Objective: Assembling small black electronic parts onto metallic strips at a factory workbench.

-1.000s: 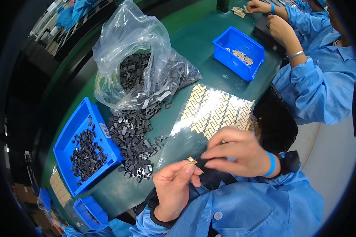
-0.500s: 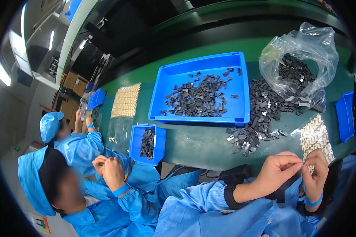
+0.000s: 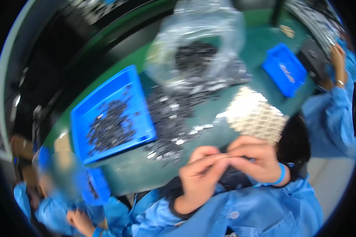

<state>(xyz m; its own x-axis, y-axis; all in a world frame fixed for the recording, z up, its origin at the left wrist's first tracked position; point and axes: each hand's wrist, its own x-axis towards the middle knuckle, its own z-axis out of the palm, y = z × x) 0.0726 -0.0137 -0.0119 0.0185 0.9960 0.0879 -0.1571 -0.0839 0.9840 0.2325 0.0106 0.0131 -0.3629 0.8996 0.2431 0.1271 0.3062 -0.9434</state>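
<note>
My left hand [image 3: 201,173] and my right hand [image 3: 255,158] meet at the fingertips in front of my chest, near the table's front edge. Both are closed in a pinch. A tiny piece seems to sit between the fingertips, too small and blurred to name. Just beyond my right hand lies a sheet of small cream-coloured parts in slanted rows [image 3: 257,116], bright with glare. Farther left, a loose heap of small black parts [image 3: 166,114] spreads over the green table [image 3: 142,173].
An open clear plastic bag [image 3: 229,39] of black parts stands behind the heap. Left of it sits a large blue tray [image 3: 142,118] with black parts, and a smaller blue bin [image 3: 103,185]. A blue bin [image 3: 284,71] lies at right. Co-workers sit on both sides.
The view has swung to the right and blurred, so the table's things appear farther left. A co-worker at right has come into view. My hands stay pinched together.
</note>
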